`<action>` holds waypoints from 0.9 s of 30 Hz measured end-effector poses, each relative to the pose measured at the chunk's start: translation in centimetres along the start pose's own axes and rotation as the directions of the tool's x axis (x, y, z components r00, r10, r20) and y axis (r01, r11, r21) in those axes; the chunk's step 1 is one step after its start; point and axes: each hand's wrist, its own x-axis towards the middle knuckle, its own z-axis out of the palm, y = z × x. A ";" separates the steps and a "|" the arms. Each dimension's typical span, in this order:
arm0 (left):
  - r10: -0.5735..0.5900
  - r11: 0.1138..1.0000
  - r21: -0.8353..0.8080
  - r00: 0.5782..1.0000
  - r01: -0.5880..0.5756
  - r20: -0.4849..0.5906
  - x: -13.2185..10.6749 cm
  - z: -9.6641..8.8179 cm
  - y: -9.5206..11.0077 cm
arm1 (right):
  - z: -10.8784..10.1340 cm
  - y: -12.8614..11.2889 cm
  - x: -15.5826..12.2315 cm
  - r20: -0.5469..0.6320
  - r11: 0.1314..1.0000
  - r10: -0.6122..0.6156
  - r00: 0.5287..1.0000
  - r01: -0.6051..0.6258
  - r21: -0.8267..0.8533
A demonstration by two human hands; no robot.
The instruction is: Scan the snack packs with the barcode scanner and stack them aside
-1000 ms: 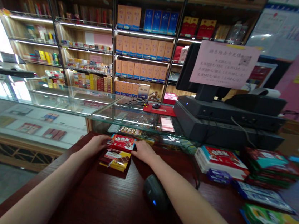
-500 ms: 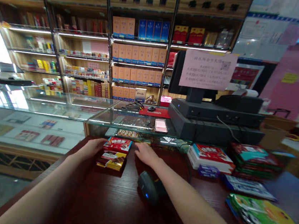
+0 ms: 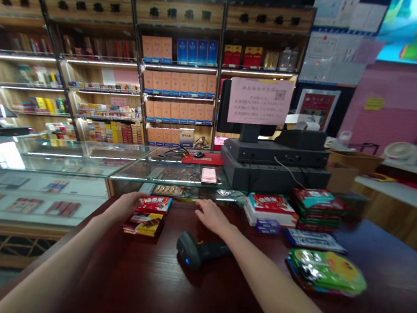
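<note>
Not much room up top, tbh: the glass display case (image 3: 176, 175) blocks 12 o'clock for the left hand (image 3: 126, 204) and right hand (image 3: 211, 217). From the right, chocolate packs (image 3: 147, 217) sit at 9, a barcode scanner (image 3: 194, 249) at 7. There's a gap at 3 along the wood counter (image 3: 384, 297) before the red boxes (image 3: 270, 210).

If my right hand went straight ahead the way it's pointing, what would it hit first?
Probably the glass front of the display case, just beyond the fingertips of your right hand, though depth is hard to judge from this view.
</note>
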 end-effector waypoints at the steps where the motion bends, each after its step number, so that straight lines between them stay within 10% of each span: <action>1: 0.005 1.000 -0.002 1.000 -0.005 -0.003 0.2 0.0 0.7 | -0.4 0.3 -0.4 -0.006 1.000 0.009 1.000 -0.009 -0.002; 27: 0.457 0.888 -0.058 0.890 -0.457 -0.019 5.4 6.3 20.6 | -8.2 10.5 -8.6 -0.212 0.971 0.155 0.965 -0.188 -0.147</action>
